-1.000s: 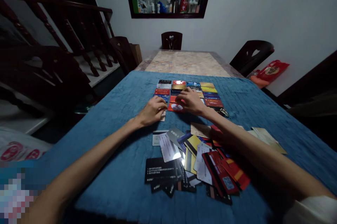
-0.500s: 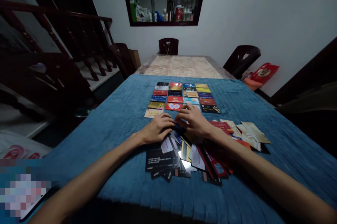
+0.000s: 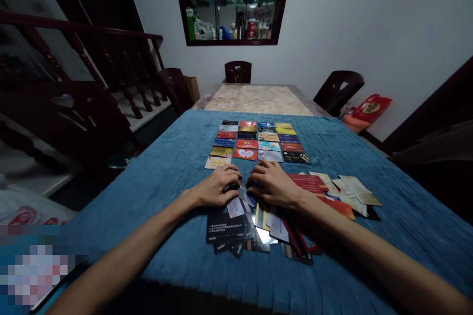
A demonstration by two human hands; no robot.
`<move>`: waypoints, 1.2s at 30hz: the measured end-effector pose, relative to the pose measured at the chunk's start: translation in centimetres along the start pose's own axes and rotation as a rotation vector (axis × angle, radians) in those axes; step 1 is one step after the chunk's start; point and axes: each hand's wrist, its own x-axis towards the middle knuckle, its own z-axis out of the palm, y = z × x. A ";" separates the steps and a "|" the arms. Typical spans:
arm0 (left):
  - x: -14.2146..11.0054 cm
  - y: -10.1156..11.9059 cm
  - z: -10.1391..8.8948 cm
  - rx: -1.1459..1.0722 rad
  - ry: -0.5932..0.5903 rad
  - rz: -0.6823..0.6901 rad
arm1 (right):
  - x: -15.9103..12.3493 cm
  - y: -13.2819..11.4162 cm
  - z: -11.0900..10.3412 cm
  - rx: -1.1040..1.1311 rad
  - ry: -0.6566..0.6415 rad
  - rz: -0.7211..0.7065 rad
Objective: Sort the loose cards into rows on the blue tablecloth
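Side by side, my two hands hover low over a loose pile of plastic cards. My left hand (image 3: 219, 185) is curled, its thumb and fingers closed on a dark card (image 3: 231, 187), mostly hidden. Likewise my right hand (image 3: 274, 183) is closed, with a dark card (image 3: 255, 184) showing under its fingers. Below them lie overlapping black cards (image 3: 226, 227), a pale card (image 3: 236, 207) with a dark stripe, a yellow striped card (image 3: 262, 216) and a white card (image 3: 278, 227). Beyond my fingertips, cards lie in columns, among them a red card with a white heart (image 3: 246, 154).
To the right spread red cards (image 3: 306, 183), an orange card (image 3: 338, 206) and gold cards (image 3: 360, 190). A blue cloth (image 3: 166, 182) covers the near part of the marble-patterned table (image 3: 254, 98). Chairs (image 3: 238, 72) stand around it. A blurred-out item (image 3: 37, 275) lies at lower left.
Both hands have moved slightly back toward me and apart, and the fingers of my right hand have curled down. The silvery card in the bottom row shows more. The camera view has tilted up slightly.
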 end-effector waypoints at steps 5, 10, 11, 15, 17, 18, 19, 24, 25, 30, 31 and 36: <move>-0.1 0.0 -0.7 0.020 -0.027 0.022 | -0.2 -1.2 -0.1 -0.002 -0.026 -0.034; -0.2 -0.2 -1.3 0.030 -0.054 0.015 | -0.3 -1.5 -0.2 -0.007 -0.060 0.001; -0.2 -0.2 -1.4 0.032 -0.059 0.013 | -0.3 -1.6 -0.3 -0.007 -0.064 0.009; -0.3 -0.3 -1.5 0.053 -0.076 0.026 | -0.2 -1.6 -0.3 -0.014 -0.074 0.022; -0.4 -0.3 -1.5 0.064 -0.076 0.033 | -0.2 -1.6 -0.2 -0.017 -0.080 0.024; -0.4 -0.3 -1.5 0.071 -0.073 0.033 | -0.2 -1.6 -0.1 -0.019 -0.082 0.025; -0.5 -0.3 -1.5 0.077 -0.070 0.033 | -0.2 -1.6 -0.1 -0.020 -0.084 0.028; -0.5 -0.1 -2.0 0.108 -0.075 0.037 | -0.2 -1.7 0.1 -0.009 -0.091 0.047; -0.5 -0.2 -2.1 0.113 -0.077 0.039 | -0.2 -1.7 0.1 -0.004 -0.094 0.052; -0.8 -0.6 -2.4 0.120 -0.065 0.035 | -0.1 -1.7 0.1 0.023 -0.106 0.084; -0.8 -0.7 -2.4 0.118 -0.062 0.035 | -0.1 -1.7 0.2 0.026 -0.106 0.086; -0.9 -0.8 -2.5 0.098 -0.089 0.019 | 0.0 -1.8 0.1 -0.006 -0.096 0.062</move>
